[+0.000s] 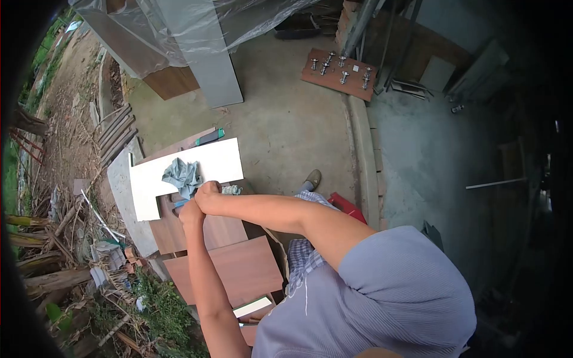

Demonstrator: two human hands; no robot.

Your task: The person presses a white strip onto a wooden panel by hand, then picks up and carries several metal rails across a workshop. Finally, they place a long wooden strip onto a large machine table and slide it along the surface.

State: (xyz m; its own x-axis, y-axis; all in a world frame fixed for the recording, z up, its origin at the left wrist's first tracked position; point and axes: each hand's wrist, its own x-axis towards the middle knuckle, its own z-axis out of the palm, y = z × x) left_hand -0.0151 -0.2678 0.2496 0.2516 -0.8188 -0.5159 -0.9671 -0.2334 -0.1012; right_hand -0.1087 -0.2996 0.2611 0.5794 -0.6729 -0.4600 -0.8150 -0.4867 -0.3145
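Observation:
My left hand point(191, 212) and my right hand point(208, 196) are close together over the work surface, both with curled fingers. What they grip is hidden; a small blue piece point(179, 204) shows right beside the left fingers. Just behind them, a crumpled grey-blue cloth point(182, 174) lies on a white board point(218, 160) with a rectangular cut-out at its near edge. A small pale, patterned roll-like item point(231, 190) shows to the right of my right hand. Under the hands lie reddish-brown wood-grain panels point(224, 231).
A green-and-black handled tool point(210, 136) rests along the board's far edge. On the floor farther back, a brown board point(334, 80) carries several metal fittings. Plastic sheeting point(143, 36) drapes tall panels. A red object point(346, 207) is near my foot; branches and rubble point(65, 262) lie left.

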